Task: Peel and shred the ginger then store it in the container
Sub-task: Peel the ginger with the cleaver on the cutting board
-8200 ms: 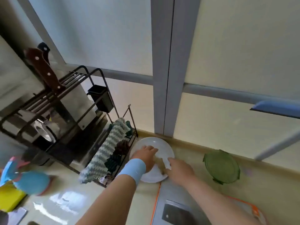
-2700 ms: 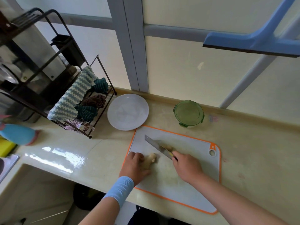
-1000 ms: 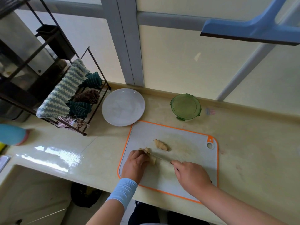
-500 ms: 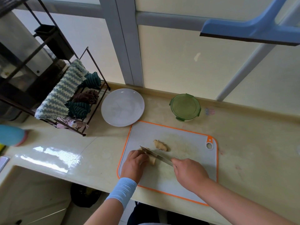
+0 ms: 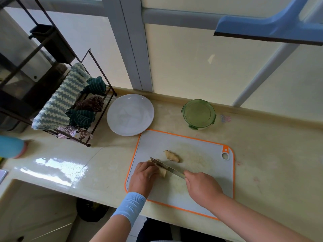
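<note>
While the left hand point(image 5: 142, 177) clasps half-hidden ginger point(image 5: 162, 172), the right hand point(image 5: 202, 189) grips the knife point(image 5: 167, 167), handle hidden.

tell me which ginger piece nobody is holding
The farther ginger piece, alone on the board; the nearer piece is held by the left hand under the knife.

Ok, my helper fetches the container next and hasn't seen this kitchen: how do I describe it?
Find the orange-edged cutting board on the counter. Beyond its far edge, by the wall, sits the container. It is green and lidded; the round plate nearby is white.
</note>
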Tool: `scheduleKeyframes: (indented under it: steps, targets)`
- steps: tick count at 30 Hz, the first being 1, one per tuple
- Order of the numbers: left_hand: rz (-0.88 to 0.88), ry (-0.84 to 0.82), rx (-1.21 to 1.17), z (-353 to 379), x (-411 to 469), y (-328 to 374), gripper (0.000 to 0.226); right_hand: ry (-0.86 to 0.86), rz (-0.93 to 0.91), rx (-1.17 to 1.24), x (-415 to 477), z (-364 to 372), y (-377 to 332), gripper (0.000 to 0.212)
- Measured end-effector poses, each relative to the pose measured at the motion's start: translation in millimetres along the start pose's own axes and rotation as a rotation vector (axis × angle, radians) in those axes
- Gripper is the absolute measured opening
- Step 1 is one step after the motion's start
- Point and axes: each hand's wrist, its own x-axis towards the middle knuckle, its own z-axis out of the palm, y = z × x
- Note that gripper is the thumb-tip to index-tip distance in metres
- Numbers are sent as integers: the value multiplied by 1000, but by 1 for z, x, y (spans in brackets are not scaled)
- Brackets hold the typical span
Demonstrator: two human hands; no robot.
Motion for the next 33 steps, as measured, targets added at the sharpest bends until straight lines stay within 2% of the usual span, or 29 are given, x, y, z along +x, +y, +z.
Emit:
scheduleKeyframes:
  steps: [11, 19, 28, 33]
  targets:
    - [-2, -16, 9, 1, -2, -3, 26, 1, -20, -40, -8, -1, 5, 17]
    - [-12, -43, -9, -1, -1, -4, 24, -74, 4, -36, 6, -5, -1, 10]
    - [-35, 9, 6, -1, -3, 0, 27, 9, 21, 20, 8, 20, 8, 19]
    - [-67, -33, -16, -5, -6, 1, 27, 53, 75, 89, 21, 18, -4, 20]
